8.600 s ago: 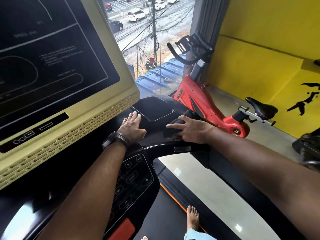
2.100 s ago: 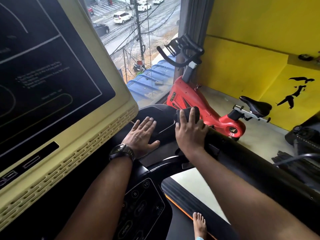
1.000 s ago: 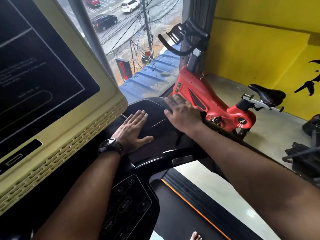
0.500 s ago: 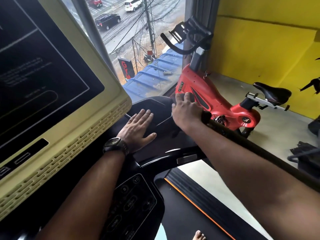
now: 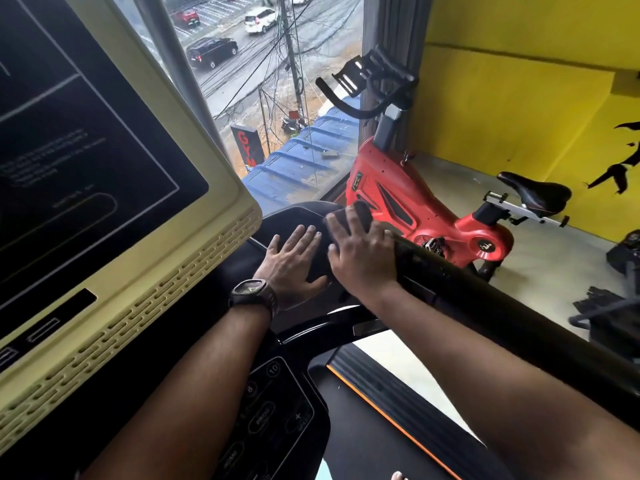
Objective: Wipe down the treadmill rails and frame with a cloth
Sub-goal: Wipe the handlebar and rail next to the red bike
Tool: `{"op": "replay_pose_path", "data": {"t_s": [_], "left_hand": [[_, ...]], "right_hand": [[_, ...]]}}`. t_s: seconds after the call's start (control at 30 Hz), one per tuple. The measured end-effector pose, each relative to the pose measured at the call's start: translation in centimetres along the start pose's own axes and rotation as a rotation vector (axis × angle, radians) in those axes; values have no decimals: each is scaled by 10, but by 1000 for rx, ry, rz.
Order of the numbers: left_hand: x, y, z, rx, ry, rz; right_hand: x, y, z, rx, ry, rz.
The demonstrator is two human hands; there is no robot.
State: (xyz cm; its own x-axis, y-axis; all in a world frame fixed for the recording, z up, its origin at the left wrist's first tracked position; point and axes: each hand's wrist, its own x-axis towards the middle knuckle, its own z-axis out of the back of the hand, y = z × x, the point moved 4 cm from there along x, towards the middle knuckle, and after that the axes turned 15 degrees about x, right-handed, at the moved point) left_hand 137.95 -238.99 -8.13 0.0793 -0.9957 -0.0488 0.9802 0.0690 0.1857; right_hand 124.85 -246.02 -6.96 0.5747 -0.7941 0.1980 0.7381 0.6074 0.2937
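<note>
My right hand presses a dark cloth onto the front right corner of the black treadmill frame, where the right handrail begins. Only the cloth's far end shows beyond my fingertips. The fingers lie spread over it. Just to the left, my left hand rests flat with straight fingers on the black console tray. A dark watch sits on that wrist.
The cream-framed console screen fills the left side. A button panel lies below my left arm. A red exercise bike stands beyond the rail by the yellow wall. The belt's orange-edged side strip runs below.
My right hand with the cloth has slid a little toward the rail's front end and spread flatter. The left hand has stayed flat on the tray.
</note>
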Motion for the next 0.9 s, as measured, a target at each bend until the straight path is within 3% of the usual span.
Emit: {"op": "replay_pose_path", "data": {"t_s": [0.07,0.17,0.23,0.3,0.4,0.5,0.6,0.67,0.77,0.9], "left_hand": [[4,-1,-2,4,-2,6],[4,1,-3,-7,-26,-8],[4,2,-4,-11,-44,-32],[5,3,-5,-16,-66,-46],[7,2,-5,-30,-92,-65],[8,2,-3,-66,-125,-89],[6,1,-3,-84,-158,-113],[6,0,-3,-87,-164,-129],[7,-1,-4,-93,-166,-156],[7,-3,-3,-76,-167,-204]], "right_hand": [[21,-3,3,72,62,98],[61,-22,10,225,220,-39],[63,-31,14,268,169,-235],[44,-26,11,146,56,-309],[12,-5,2,26,-6,-128],[34,-14,8,97,92,21],[60,-42,14,254,281,-207],[48,-45,14,195,231,-348],[6,-21,2,-31,64,-213],[19,-24,10,42,67,-3]]}}
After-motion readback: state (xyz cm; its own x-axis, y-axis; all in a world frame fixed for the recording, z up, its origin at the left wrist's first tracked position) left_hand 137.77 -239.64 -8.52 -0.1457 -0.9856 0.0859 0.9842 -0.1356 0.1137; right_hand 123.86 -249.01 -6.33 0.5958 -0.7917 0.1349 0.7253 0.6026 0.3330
